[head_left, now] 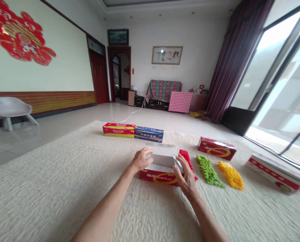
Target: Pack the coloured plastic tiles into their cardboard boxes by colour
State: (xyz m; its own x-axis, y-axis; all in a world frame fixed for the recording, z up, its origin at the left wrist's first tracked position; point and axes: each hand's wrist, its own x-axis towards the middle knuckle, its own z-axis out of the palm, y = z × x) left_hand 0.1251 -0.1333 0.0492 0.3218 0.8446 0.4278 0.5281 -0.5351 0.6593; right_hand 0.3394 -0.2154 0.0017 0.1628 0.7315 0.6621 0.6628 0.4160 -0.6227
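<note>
A red cardboard box (158, 176) with a yellow curved stripe sits right in front of me, its top open and its pale inside showing. The long lid flap stands up at the far side. My left hand (141, 159) curls over the box's left end, fingertips at the side flap. At the other end, my right hand (186, 174) pinches the white right flap between thumb and fingers. Just beyond that hand lies a red bumpy plastic piece (186, 158), partly hidden by it. Green (210, 171) and yellow (231, 174) openwork plastic pieces lie farther right.
A red-and-green box (119, 131) and a blue box (149, 134) stand end to end beyond the open one. On the right are another red box (216, 148) and a white-and-red box (275, 174). All rest on a beige textured cover (71, 181).
</note>
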